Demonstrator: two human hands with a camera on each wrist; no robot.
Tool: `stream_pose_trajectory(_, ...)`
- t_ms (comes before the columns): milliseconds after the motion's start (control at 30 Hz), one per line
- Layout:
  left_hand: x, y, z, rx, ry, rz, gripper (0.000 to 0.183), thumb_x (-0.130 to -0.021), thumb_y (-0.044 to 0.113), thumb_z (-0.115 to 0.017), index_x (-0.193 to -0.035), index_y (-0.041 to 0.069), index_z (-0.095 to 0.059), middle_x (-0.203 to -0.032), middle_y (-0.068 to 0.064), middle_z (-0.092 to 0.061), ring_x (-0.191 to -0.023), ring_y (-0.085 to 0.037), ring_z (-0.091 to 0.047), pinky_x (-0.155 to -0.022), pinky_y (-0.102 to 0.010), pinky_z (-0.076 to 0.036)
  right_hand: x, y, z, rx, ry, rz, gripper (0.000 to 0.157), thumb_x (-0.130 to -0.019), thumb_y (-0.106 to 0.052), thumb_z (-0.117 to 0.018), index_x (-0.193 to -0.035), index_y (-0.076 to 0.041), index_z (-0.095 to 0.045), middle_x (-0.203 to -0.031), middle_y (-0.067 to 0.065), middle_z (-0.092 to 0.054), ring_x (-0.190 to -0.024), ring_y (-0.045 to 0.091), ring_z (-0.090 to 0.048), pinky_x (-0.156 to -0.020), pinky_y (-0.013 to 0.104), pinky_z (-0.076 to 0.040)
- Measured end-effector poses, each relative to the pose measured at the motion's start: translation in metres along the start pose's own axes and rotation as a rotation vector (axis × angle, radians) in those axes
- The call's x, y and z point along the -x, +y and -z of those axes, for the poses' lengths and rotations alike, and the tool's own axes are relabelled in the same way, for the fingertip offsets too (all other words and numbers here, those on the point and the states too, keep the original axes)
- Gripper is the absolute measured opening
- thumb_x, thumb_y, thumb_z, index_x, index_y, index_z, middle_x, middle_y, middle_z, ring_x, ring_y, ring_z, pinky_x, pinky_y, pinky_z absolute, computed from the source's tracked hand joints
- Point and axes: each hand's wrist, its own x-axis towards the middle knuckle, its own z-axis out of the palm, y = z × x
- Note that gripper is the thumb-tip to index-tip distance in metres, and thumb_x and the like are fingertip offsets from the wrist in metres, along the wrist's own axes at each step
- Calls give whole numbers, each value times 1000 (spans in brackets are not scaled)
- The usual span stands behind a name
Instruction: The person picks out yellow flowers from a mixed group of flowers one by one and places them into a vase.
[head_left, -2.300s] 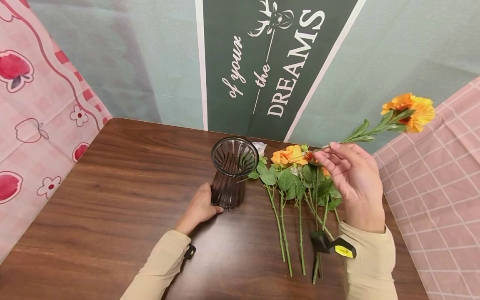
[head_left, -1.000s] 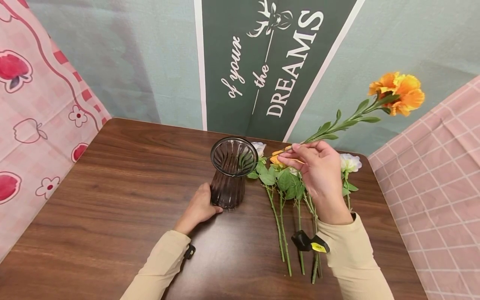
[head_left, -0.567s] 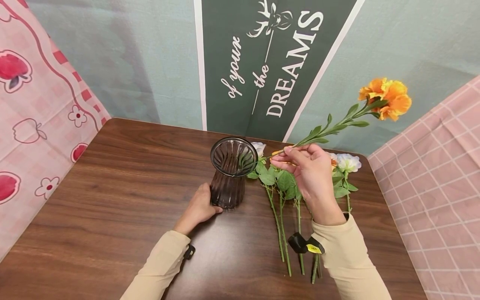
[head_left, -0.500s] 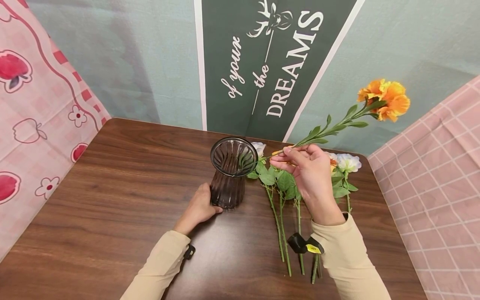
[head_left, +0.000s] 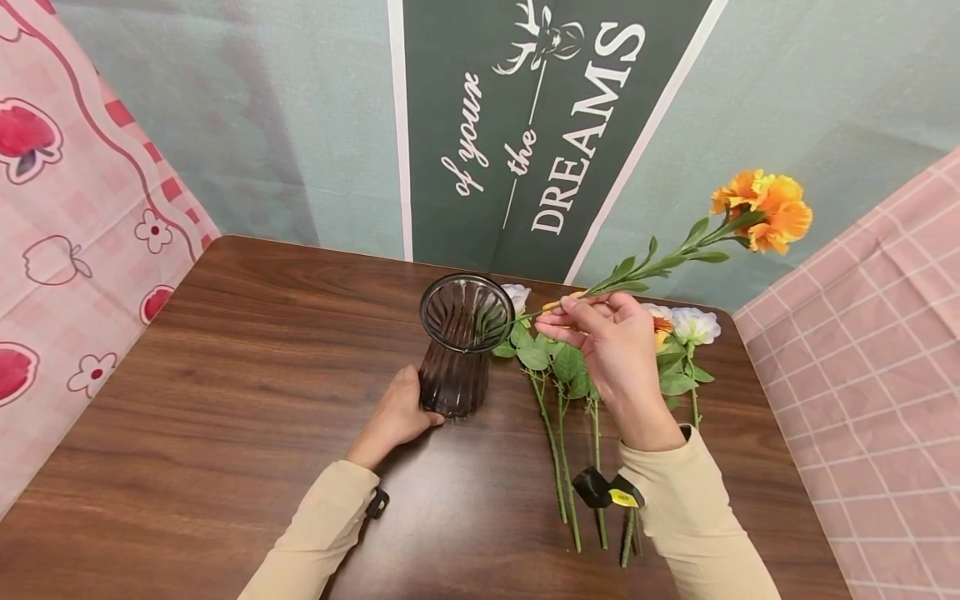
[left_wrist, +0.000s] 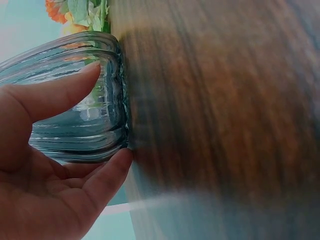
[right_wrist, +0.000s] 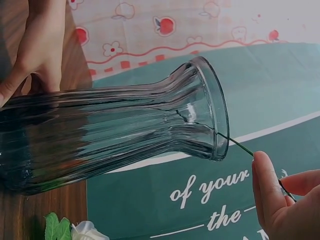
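A dark ribbed glass vase (head_left: 454,383) stands upright on the table, its round mouth facing up. My left hand (head_left: 393,415) grips it low on its left side. In the left wrist view, the thumb and fingers (left_wrist: 117,167) lie on opposite sides of the glass near its base. My right hand (head_left: 622,358) pinches the thin stem of an artificial orange flower (head_left: 772,212) between thumb and fingertips. The bloom tilts up to the right. In the right wrist view, the stem's lower end reaches over the vase rim (right_wrist: 224,120) into the mouth.
Several flowers with green stems (head_left: 564,475) lie to the vase's right, partly behind my right hand. Among them are a pale rose (head_left: 694,326) and another pale bloom (head_left: 516,298) behind the vase. Cloth hangs along the wooden table's (head_left: 225,400) back and sides.
My right hand has moved left with the orange flower, bringing the stem's lower end to the vase mouth; the bloom has lowered slightly over the last second. The left hand and vase stay put.
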Motion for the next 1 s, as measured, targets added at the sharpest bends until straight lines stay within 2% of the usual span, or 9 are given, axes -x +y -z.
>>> stream_pose_trajectory(700,0,-1,0,-1,-3,-9,58,-63,16,-82,-99,-6,-43,-95,-18,-48,-93,-33,-49,-86,-45,-40,1,8,-5,55,-16,3,13,-86,15,-47,-79,4,-44,-68,14,-66,-61,24,-66,-62,39,-53)
stream_pose_trajectory(867,0,-1,0,-6,-6,-6,57,-63,17,-82,-99,-6,-43,-94,-17,-47,-92,-33,-49,-85,-44,-40,1,11,-7,91,-43,4,6,-86,13,-48,-83,9,-49,-67,14,-65,-58,22,-65,-62,37,-53)
stream_pose_trajectory(1000,0,0,0,-7,-6,-5,57,-63,17,-82,-98,-6,-43,-94,-17,-47,-92,-33,-49,-85,-44,-40,0,13,-8,146,-56,-28,3,-87,11,-49,-85,10,-52,-66,11,-64,-56,20,-63,-61,34,-53)
